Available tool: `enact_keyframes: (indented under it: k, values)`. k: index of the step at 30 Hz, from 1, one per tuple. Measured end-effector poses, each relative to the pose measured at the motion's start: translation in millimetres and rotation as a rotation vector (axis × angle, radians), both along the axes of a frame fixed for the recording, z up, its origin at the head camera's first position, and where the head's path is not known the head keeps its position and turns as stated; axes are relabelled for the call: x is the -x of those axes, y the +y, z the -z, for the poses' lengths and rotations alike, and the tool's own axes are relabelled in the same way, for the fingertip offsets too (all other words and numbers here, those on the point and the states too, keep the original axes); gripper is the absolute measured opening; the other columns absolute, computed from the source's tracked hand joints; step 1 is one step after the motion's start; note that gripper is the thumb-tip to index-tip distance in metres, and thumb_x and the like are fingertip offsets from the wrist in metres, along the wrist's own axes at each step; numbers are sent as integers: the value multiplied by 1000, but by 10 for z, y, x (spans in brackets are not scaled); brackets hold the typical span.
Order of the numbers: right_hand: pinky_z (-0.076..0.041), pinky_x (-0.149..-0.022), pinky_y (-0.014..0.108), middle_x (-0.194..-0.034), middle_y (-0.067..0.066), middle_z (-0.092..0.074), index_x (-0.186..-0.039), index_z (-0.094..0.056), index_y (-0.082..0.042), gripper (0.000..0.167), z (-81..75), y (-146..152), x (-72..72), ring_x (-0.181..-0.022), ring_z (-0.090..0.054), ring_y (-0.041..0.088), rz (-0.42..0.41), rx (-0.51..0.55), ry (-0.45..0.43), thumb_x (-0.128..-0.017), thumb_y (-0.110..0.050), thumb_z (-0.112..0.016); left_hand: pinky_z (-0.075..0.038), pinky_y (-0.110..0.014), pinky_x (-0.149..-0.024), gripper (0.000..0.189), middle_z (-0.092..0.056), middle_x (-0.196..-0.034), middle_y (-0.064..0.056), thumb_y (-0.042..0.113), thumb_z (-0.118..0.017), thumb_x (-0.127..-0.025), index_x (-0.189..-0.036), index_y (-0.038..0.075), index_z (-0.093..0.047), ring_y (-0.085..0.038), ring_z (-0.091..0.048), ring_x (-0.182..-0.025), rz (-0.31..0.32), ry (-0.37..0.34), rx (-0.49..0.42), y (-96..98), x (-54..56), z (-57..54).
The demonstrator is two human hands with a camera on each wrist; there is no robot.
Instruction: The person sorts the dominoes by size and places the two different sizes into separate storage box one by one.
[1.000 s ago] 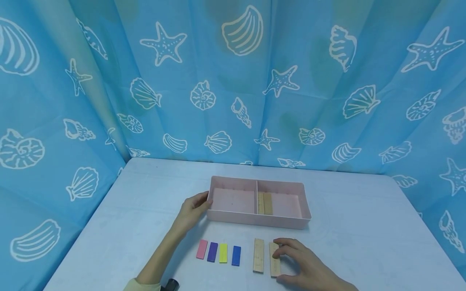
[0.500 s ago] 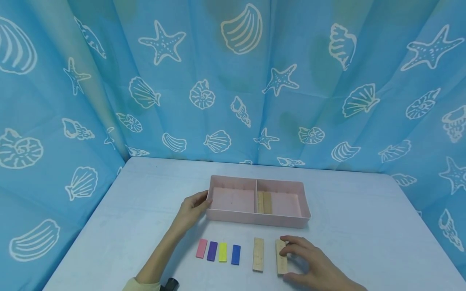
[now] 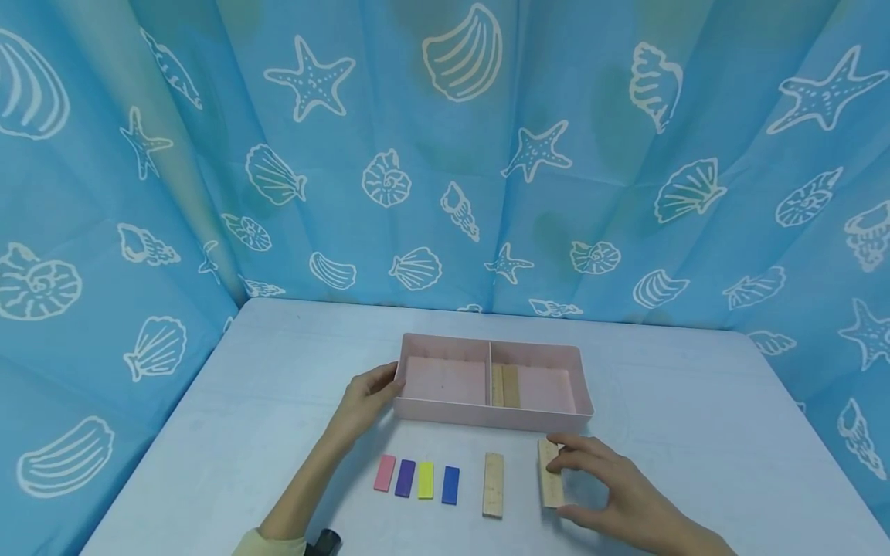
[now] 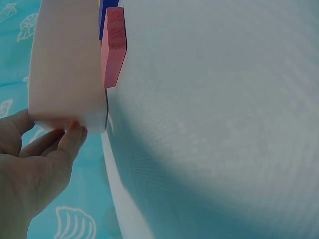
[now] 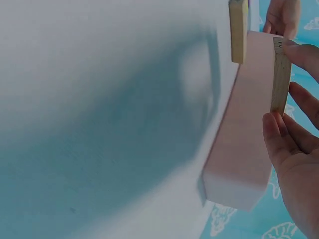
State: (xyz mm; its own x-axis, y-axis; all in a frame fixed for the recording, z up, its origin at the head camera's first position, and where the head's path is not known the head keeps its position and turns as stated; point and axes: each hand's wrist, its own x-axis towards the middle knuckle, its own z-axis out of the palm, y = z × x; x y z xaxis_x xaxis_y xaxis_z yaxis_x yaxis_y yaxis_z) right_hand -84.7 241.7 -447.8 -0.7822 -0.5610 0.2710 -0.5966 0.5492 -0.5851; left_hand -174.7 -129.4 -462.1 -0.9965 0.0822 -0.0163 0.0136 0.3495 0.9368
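Observation:
My right hand pinches a plain wooden block by its two ends, between thumb and fingers. In the right wrist view this wooden block is up off the table. At the left end of a pink two-compartment box, my left hand grips the wall, thumb at the rim and fingers against the outside. Two wooden blocks lie side by side against the divider in the right compartment. Another wooden block lies on the table to the left of my right hand.
In front of the box lie a pink block, a purple block, a yellow block and a blue block in a row. A blue shell-print curtain hangs behind the white table.
My right hand has taken hold of the rightmost wooden block, lifted it and moved it right and toward the box. The left hand and the box stay in place.

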Motion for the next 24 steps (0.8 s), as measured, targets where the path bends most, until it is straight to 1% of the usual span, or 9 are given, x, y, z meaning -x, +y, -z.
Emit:
enact_keyframes:
  k: [4, 8, 11, 14, 16, 20, 24]
  values:
    - [-51, -94, 23, -140, 7, -54, -118, -64, -29, 45, -69, 10, 45, -116, -58, 15, -14, 33, 42, -79, -27, -85, -44, -48, -105, 48, -52, -143, -19, 22, -57, -102, -143, -2, -48, -35, -49, -132, 0, 3, 5, -5, 3, -6]
    - [-55, -88, 26, -141, 5, -54, -118, -64, -27, 47, -142, 19, 111, -111, -59, 13, -18, 49, 57, -77, -23, -87, -44, -47, -105, 48, -53, -143, -18, 23, -58, -102, -143, -1, -49, -34, -49, -132, -10, -6, 0, -4, 7, -5]
    - [-55, -88, 27, -141, 3, -54, -117, -64, -28, 47, -205, 23, 168, -112, -60, 14, -10, 35, 71, -77, -23, -87, -44, -48, -104, 47, -53, -142, -18, 22, -57, -102, -142, -2, -50, -34, -49, -132, -7, -2, 2, -1, 7, 0]
    - [-52, -94, 25, -141, 0, -54, -116, -65, -29, 45, -266, 22, 231, -117, -59, 17, -2, 18, 85, -77, -24, -87, -44, -48, -104, 47, -53, -142, -18, 21, -57, -102, -142, -2, -50, -35, -49, -132, -3, 2, -1, -1, 6, 4]
    - [-52, -94, 26, -141, 0, -54, -116, -65, -28, 47, -306, 22, 276, -119, -58, 19, -2, 11, 97, -76, -22, -88, -44, -48, -105, 47, -53, -142, -18, 22, -57, -102, -142, -2, -50, -34, -49, -132, -3, -2, -8, -3, 4, 2]
    - [-54, -93, 31, -141, -1, -54, -116, -65, -28, 50, -353, 36, 375, -121, -57, 21, 11, -8, 107, -74, -19, -89, -44, -48, -105, 48, -53, -142, -19, 21, -57, -102, -142, -3, -49, -35, -49, -132, 3, 0, -13, -4, 7, 1]
    - [-56, -90, 37, -142, 0, -54, -117, -66, -27, 50, -380, 43, 473, -122, -57, 24, 27, -22, 85, -74, -18, -89, -44, -47, -105, 47, -53, -142, -18, 21, -57, -102, -142, -3, -49, -34, -49, -132, 1, 0, -20, -4, 9, -2]
